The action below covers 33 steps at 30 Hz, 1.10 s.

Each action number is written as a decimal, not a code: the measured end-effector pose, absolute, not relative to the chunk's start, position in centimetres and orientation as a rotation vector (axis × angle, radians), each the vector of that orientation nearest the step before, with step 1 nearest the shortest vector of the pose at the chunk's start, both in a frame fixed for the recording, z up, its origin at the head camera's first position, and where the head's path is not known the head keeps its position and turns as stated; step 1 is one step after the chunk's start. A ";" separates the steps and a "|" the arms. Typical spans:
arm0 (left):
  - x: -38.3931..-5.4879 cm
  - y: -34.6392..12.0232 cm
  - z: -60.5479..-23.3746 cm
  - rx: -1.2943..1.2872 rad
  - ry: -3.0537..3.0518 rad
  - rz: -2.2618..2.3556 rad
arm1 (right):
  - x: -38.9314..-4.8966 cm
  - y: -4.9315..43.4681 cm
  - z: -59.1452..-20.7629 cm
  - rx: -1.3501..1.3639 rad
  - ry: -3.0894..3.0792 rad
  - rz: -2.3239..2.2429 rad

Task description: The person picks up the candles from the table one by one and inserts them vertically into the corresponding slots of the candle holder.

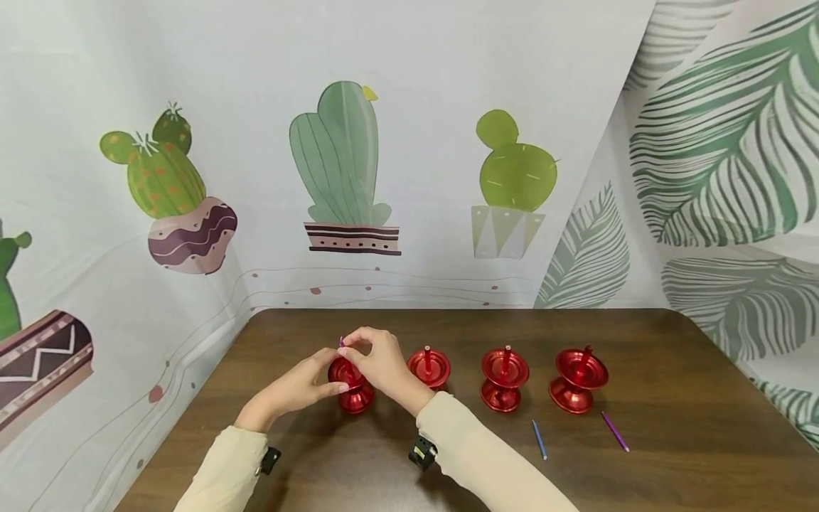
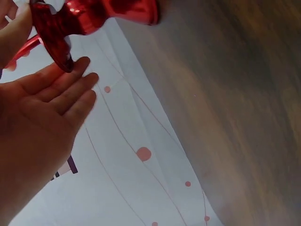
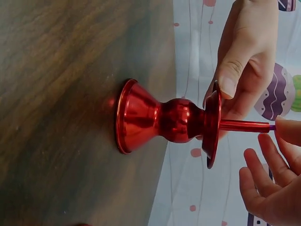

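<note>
At the left of the row stands a shiny red candle holder (image 1: 356, 401), upright, with a wide dish and a thin red tube rising from it. My left hand (image 1: 291, 393) grips the dish rim; in the right wrist view its thumb (image 3: 229, 84) lies on the dish's upper side. My right hand (image 1: 384, 364) pinches a thin purple candle (image 3: 272, 127) at the top of the tube. Only a short purple piece shows between the tube and the fingertips; how deep it sits is hidden. The holder's base (image 3: 134, 117) rests on the table.
Three matching red holders stand rightward: one partly behind my right wrist (image 1: 427, 365), one in the middle (image 1: 502, 395), one farthest right (image 1: 574, 395). A blue thin candle (image 1: 539, 439) and a purple one (image 1: 616, 432) lie on the wooden table (image 1: 691, 398). A cactus-print cloth (image 1: 435, 142) hangs behind.
</note>
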State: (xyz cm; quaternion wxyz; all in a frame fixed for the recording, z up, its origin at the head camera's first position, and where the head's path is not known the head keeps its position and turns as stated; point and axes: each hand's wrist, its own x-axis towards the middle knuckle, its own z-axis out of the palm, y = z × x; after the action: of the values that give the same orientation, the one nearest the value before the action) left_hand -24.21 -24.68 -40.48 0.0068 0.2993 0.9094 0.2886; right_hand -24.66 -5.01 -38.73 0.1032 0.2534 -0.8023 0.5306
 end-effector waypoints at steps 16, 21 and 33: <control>-22.8 -23.9 -38.6 0.805 3.104 1.171 | -22.1 -1.2 -36.7 0.985 -2.423 1.428; -22.1 -22.8 -37.3 0.842 3.280 1.275 | -21.4 0.4 -35.6 0.995 -2.341 1.402; -19.4 -18.6 -34.1 0.975 3.328 1.411 | -20.4 5.3 -34.8 0.882 -2.287 1.282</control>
State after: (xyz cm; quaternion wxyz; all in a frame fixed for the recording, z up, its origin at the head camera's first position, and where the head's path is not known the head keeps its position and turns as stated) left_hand -19.37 -18.57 -34.08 -0.2967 0.2486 0.8490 0.3598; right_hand -20.44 5.32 -34.82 0.1866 0.3132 -0.8122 0.4555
